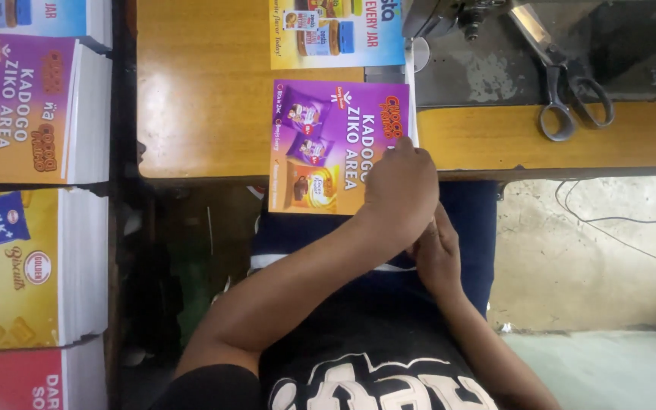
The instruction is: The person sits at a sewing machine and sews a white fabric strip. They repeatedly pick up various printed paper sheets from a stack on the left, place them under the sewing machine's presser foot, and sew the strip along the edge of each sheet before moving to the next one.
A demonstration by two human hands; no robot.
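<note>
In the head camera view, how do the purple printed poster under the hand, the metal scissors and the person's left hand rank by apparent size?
Largest to smallest:
1. Purple printed poster
2. Left hand; it sits nearer the camera, so this is unsure
3. Metal scissors

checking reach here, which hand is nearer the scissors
Neither clearly. The left hand rests on the purple flyer's edge; the right hand is tucked below it, both well left of the scissors.

Bare worktop [199,91] lies open left of the purple leaflet [328,144], out to the left edge. Along the far edge, a blue leaflet [335,30] and the machine [495,45] block passage. Scissors [571,95] occupy the right strip. Leaflet stacks [32,190] wall off the left side.
</note>
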